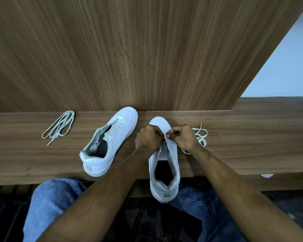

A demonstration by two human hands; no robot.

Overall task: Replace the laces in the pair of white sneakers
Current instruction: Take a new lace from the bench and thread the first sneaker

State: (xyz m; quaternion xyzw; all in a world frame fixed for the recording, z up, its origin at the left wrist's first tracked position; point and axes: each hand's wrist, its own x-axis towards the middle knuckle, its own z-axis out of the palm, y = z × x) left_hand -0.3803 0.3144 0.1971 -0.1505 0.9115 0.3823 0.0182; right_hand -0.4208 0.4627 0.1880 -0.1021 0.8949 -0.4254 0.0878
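Two white sneakers lie on a wooden ledge. The left sneaker has no lace and points away to the right. The right sneaker points straight away, its heel hanging over the ledge's front edge. My left hand and my right hand meet over its eyelets. My right hand pinches a white lace at an eyelet, and the lace trails off to the right on the ledge. My left hand's fingers are curled at the shoe's upper; what they grip is hidden. A second lace lies bundled at the left.
A tall wooden panel rises right behind the ledge, touching the left sneaker's toe. My knees in blue jeans sit under the front edge. A small white object shows at the ledge's right front edge.
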